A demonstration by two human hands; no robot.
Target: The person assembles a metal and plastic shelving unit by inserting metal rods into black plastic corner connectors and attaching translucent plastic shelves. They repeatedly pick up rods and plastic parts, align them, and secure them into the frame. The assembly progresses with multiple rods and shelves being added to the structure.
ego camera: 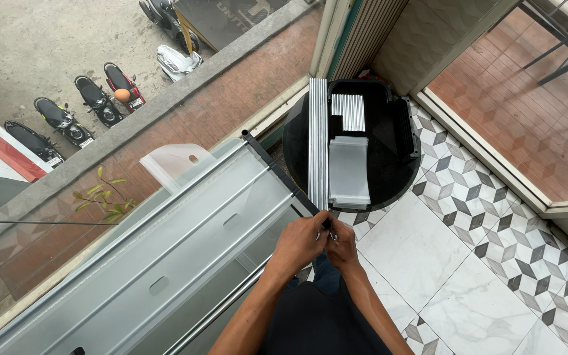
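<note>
Far below on the left, a row of parked motorbikes (pixel 77 108) stands on the street, past a brick-tiled ledge (pixel 185 98) where a small leafy plant (pixel 103 197) grows. Nearer, a long grey metal frame (pixel 165 256) with rails and slotted panels slants from the lower left up toward the middle, its dark end bar (pixel 277 174) reaching the hands.

Both hands meet at that end. The left hand (pixel 299 242) is curled tight, fingers closed on a small dark part (pixel 327 225) at the frame's corner; the right hand (pixel 343 246) presses against it from the other side, also closed narrow, though exactly what each finger grips is hidden.

Just beyond them a bundle of long ribbed aluminium strips (pixel 318 141) lies over a round black tub (pixel 353 144), which also holds shorter ribbed pieces (pixel 348 112) and a pale flat sheet (pixel 348 172).

As a judgement, the frame looks largely assembled, with work going on at this one corner, while the strips in the tub look unused, so a good deal seems left.

Room is tight on the left, where the frame runs along the balcony edge above the drop. To the right the patterned floor tiles (pixel 468 263) offer space up to the sliding-door track (pixel 488 158).
</note>
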